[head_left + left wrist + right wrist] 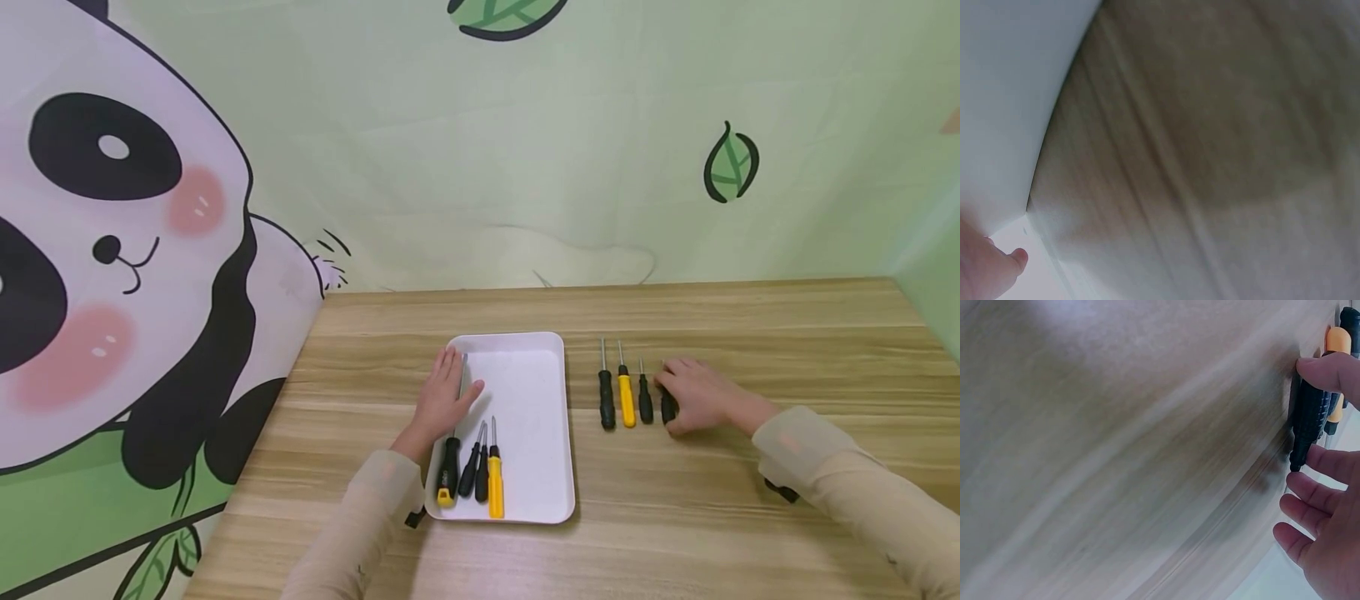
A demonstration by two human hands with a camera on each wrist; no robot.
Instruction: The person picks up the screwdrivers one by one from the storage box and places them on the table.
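My left hand (442, 404) rests with straight fingers on the left side of a white tray (531, 392); part of the hand (985, 269) shows in the left wrist view. Inside the tray lie a long black screwdriver with a yellow end (448, 467), two small black ones (482, 477) and a yellow one (496, 487). My right hand (701, 398) pinches a black screwdriver (1309, 419) on the table, thumb at one end of its handle, fingertips by the other. Its shaft is mostly hidden in the head view.
Left of my right hand, a black screwdriver (607, 400), a yellow one (627, 400) and a small black one (646, 402) lie upright in a row on the wooden table (675, 517). A panda-printed cloth (450, 167) stands behind the table.
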